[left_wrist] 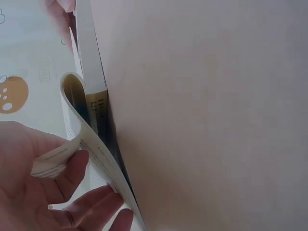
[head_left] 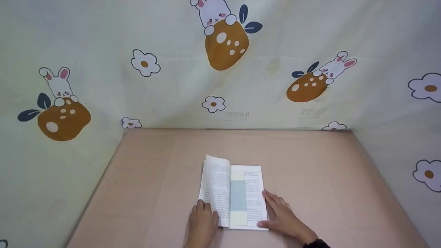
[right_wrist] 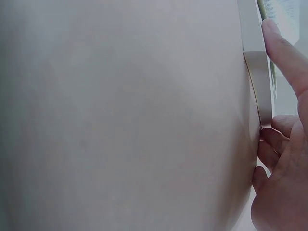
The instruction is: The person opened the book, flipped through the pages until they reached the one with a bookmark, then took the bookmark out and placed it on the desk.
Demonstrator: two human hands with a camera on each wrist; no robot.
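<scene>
A paperback book [head_left: 255, 196] lies open on the table, its left pages [head_left: 218, 182] lifted and curved over. A pale yellow paper strip with a blue-green middle [head_left: 238, 196] lies on the right page along the fold. My left hand [head_left: 202, 220] grips the left pages at their lower edge; in the left wrist view, the thumb and fingers [left_wrist: 74, 178] pinch a bent-over flap of pages. My right hand [head_left: 284, 218] holds the book's right edge, thumb at the lower corner. In the right wrist view, its other fingers [right_wrist: 274, 142] curl against the edge of the page block [right_wrist: 255, 62].
The table [head_left: 155, 172] has a plain pinkish-tan cover. Behind it and at both sides hangs a pale cloth [head_left: 165, 96] printed with rabbits, orange-brown fruit and flowers. A dark cuff [head_left: 316, 244] shows at the right wrist.
</scene>
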